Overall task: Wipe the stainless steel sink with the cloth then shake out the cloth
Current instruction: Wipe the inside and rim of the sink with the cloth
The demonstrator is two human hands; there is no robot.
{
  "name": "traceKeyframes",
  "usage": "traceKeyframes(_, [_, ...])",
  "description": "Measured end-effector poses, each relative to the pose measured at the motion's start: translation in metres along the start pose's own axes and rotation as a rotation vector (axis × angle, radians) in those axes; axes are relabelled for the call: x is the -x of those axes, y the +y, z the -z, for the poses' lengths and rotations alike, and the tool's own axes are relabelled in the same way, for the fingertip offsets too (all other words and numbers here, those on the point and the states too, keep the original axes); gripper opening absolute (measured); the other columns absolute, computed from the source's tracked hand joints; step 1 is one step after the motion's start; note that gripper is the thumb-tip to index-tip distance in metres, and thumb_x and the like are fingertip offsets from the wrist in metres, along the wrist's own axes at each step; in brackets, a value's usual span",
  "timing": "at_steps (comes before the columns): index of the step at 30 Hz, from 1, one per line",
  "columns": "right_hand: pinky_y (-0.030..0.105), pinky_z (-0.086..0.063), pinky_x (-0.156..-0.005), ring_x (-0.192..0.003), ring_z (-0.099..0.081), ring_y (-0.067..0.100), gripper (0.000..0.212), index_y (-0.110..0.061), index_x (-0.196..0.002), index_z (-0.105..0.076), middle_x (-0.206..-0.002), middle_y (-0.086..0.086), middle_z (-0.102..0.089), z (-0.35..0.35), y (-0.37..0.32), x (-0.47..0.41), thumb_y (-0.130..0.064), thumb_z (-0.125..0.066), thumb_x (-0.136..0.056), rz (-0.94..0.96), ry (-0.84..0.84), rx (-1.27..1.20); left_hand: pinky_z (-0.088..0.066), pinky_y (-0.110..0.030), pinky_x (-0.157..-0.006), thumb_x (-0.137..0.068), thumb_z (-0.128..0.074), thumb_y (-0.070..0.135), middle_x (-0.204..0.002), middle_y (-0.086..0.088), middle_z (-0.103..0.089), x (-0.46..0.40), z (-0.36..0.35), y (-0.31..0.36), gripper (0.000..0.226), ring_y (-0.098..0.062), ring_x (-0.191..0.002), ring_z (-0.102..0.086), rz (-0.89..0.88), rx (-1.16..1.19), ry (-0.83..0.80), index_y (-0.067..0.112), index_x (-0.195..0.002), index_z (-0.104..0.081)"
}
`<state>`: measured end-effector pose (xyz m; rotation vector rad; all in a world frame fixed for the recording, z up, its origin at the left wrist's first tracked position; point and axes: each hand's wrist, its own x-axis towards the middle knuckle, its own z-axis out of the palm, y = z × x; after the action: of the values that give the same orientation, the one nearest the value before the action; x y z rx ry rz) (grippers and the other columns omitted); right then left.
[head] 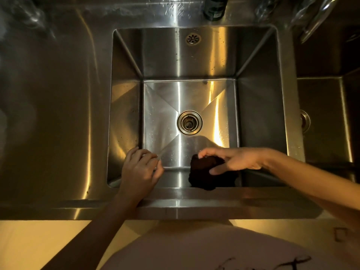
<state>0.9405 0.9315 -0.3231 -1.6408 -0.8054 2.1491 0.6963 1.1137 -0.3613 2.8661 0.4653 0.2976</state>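
Gripping dark cloth [206, 172] with right hand [233, 160] at near wall of sink [259, 106], thumb and fingers pinched round it. Left hand [140, 168] loosely curled, holding nothing, hovering at near-left corner. Risk imo: loose pinch, cloth slips toward drain [189, 122]; far wall specks get missed.

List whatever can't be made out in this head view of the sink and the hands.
- Near wall of the sink: partly hidden by the dark cloth and right hand.
- Cloth's weave: too dark to tell.
- Left hand: fingers curl over the near left corner; contact with the steel is unclear.
- Dark bottle: cut off by the top edge.
- Second basin: cut off at the right edge.
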Motion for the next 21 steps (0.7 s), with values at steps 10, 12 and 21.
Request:
traceKeyframes(10, [0.04,-0.042,-0.102,-0.125,-0.044,0.023,0.053,-0.038,-0.135,-0.04,-0.135,-0.003,-0.045,0.022,0.035,-0.068,-0.033,-0.065,-0.089,-0.173,0.044,0.381,-0.047,-0.042,-0.088,-0.091,-0.054,0.023,-0.087,-0.005,-0.071,-0.009,-0.005,0.035,0.026,-0.026,-0.083,-0.062,-0.089,0.028,0.012,0.01,-0.076,-0.072])
traceKeyframes(12, [0.045,-0.043,-0.101,-0.126,-0.046,0.024,0.057,-0.047,-0.126,-0.046,-0.133,-0.006,-0.05,0.039,0.068,-0.101,-0.056,-0.064,-0.073,-0.176,0.081,0.638,-0.046,-0.04,-0.087,-0.093,-0.051,0.025,-0.086,-0.003,-0.071,-0.006,-0.007,0.037,0.03,-0.025,-0.084,-0.062,-0.086,0.032,-0.02,0.011,-0.076,-0.072])
traceKeyframes(21, [0.042,-0.04,-0.102,-0.12,-0.045,0.026,0.053,-0.027,-0.132,-0.048,-0.13,0.003,-0.051,0.056,0.116,-0.151,-0.038,-0.067,-0.084,-0.323,0.1,0.805,-0.041,-0.039,-0.09,-0.089,-0.047,0.029,-0.088,-0.001,-0.07,-0.009,-0.004,0.037,0.031,-0.023,-0.09,-0.061,-0.024,0.001,-0.207,0.013,-0.08,-0.072])
